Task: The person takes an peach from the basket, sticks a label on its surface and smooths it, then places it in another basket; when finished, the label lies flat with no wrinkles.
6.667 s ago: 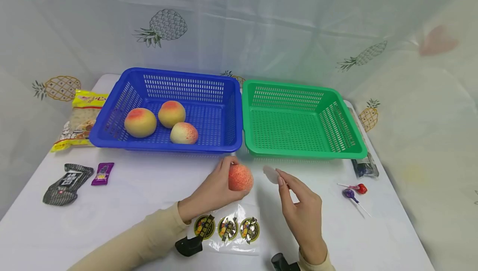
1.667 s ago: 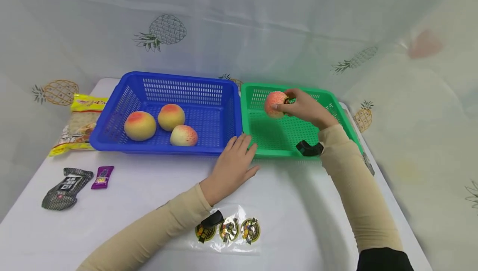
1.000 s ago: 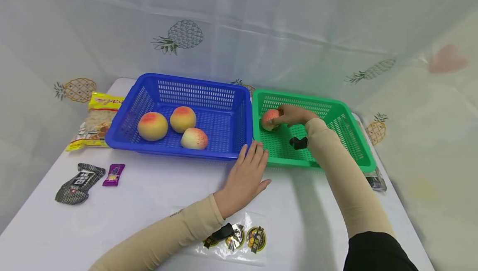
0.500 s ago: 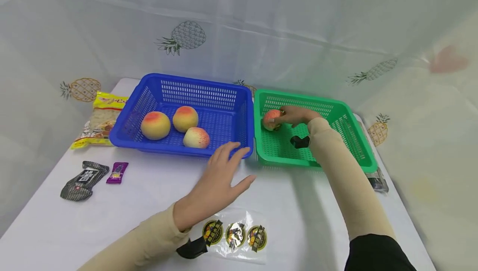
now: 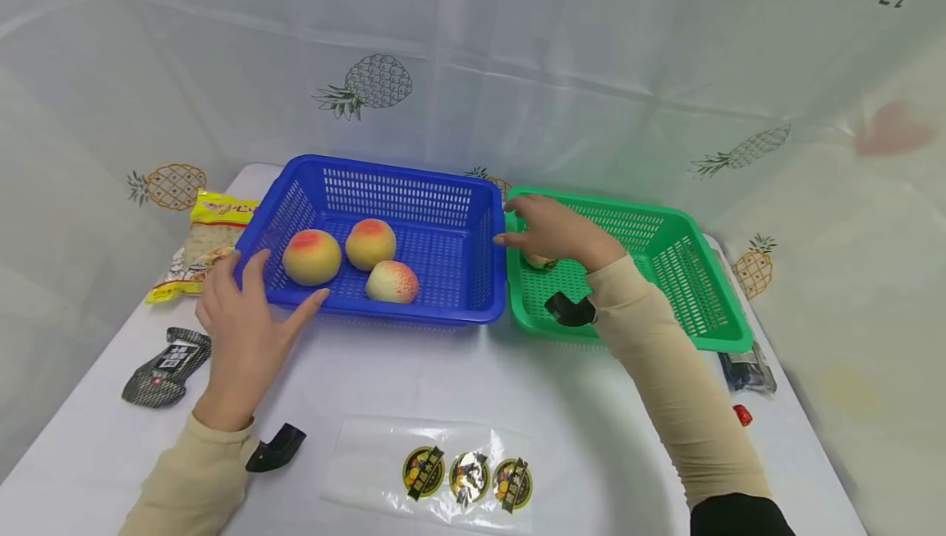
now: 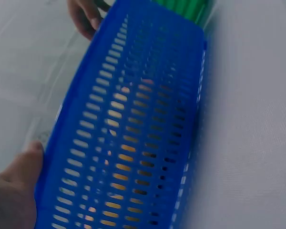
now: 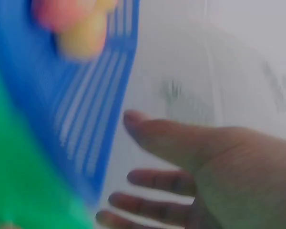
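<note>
Three peaches (image 5: pixel 392 281) lie in the blue basket (image 5: pixel 414 316). My left hand (image 5: pixel 247 339), fingers spread, is at that basket's front left corner, with the thumb near the front rim. In the left wrist view, the basket's slotted side (image 6: pixel 128 119) fills the middle. My right hand (image 5: pixel 557 232) is above the left side of the green basket (image 5: pixel 628 337), its thumb and fingertips near the blue basket's right rim and nothing held. Under it, a peach with a dark label (image 5: pixel 538 260) sits in the green basket, mostly hidden.
A clear plastic bag (image 5: pixel 369 462) with several round fruit stickers (image 5: pixel 469 477) lies in front. A yellow snack bag (image 5: pixel 203 245) and a black patterned packet (image 5: pixel 168 368) are at left. At right are a dark packet (image 5: pixel 748 368) and a red lollipop (image 5: pixel 742 415).
My right hand has let go of the peach in the green basket and moved left toward the blue basket. My left hand has moved left to the blue basket's corner, covering the purple packet.
</note>
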`<state>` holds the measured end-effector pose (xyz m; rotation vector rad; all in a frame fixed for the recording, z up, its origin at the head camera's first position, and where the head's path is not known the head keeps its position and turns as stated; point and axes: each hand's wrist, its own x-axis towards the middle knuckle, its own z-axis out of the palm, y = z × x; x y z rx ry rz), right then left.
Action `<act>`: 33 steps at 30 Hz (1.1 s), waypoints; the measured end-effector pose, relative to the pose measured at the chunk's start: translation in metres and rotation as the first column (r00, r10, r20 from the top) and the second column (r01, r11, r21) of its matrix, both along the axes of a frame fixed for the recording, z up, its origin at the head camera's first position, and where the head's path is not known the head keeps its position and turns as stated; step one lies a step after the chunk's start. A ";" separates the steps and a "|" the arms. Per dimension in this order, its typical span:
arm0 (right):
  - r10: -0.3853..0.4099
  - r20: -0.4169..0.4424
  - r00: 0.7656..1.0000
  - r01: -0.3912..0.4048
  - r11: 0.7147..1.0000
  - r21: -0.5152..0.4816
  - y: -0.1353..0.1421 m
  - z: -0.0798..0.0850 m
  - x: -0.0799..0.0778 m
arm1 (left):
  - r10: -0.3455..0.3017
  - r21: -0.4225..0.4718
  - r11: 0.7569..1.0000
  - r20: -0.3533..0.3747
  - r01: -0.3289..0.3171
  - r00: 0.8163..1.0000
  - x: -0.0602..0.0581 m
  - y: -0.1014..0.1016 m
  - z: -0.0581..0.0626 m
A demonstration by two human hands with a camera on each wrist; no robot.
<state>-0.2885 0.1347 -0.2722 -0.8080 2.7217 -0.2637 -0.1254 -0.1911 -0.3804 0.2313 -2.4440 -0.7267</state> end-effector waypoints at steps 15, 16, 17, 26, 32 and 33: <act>-0.066 0.167 0.984 0.078 0.995 -0.066 -0.117 -0.055 0.048 | 0.072 0.068 0.995 -0.006 -0.071 0.997 -0.010 -0.006 -0.032; -0.072 0.182 0.981 0.087 0.993 -0.075 -0.119 -0.058 0.049 | 0.073 0.071 0.995 -0.014 -0.072 0.997 -0.010 -0.006 -0.033; -0.078 0.201 0.976 0.096 0.992 -0.082 -0.120 -0.061 0.049 | 0.075 0.072 0.995 -0.020 -0.073 0.997 -0.011 -0.005 -0.034; -0.060 0.275 0.959 0.091 0.991 -0.101 -0.124 -0.085 0.042 | 0.080 0.074 0.994 -0.046 -0.076 0.996 -0.011 -0.005 -0.038; -0.063 0.255 0.965 0.113 0.976 -0.186 -0.126 -0.088 0.040 | 0.075 0.065 0.995 -0.059 -0.071 0.995 -0.011 -0.008 -0.037; -0.072 0.246 0.967 0.126 0.970 -0.210 -0.125 -0.086 0.040 | 0.073 0.065 0.995 -0.062 -0.069 0.995 -0.011 -0.008 -0.036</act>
